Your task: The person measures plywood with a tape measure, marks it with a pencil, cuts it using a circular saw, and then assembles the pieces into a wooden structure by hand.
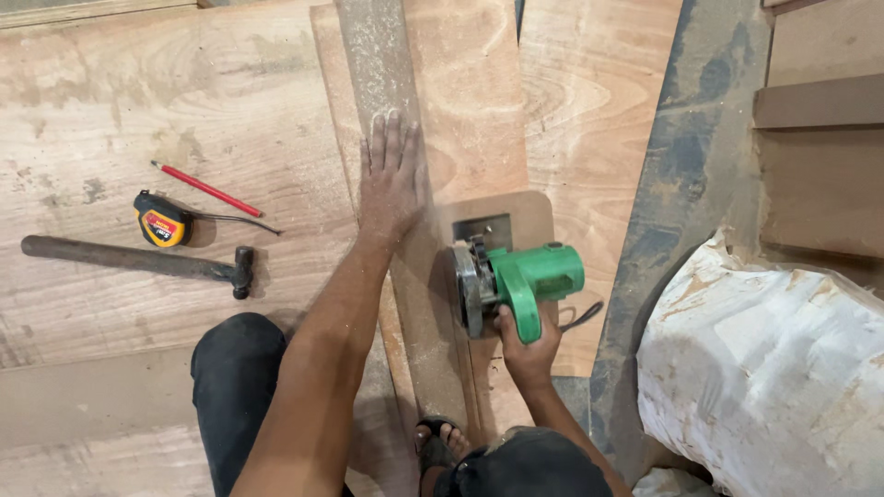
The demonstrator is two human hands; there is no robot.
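My left hand (389,179) lies flat, fingers spread, on a long sawdust-covered wooden strip (378,64) that runs away from me over a plywood sheet (470,110). My right hand (528,345) grips the handle of a green circular saw (516,276). The saw's blade sits at the right edge of the strip, just below and right of my left hand. The saw rests on a brown base board (529,216). Dust hangs near the blade.
To the left on the plywood floor lie a red pencil (204,188), a yellow and black tape measure (162,221) and a hammer (138,260). A dusty white sack (764,368) stands at the right. My knee (235,368) and sandalled foot (440,442) are below. Boards (820,101) are stacked upper right.
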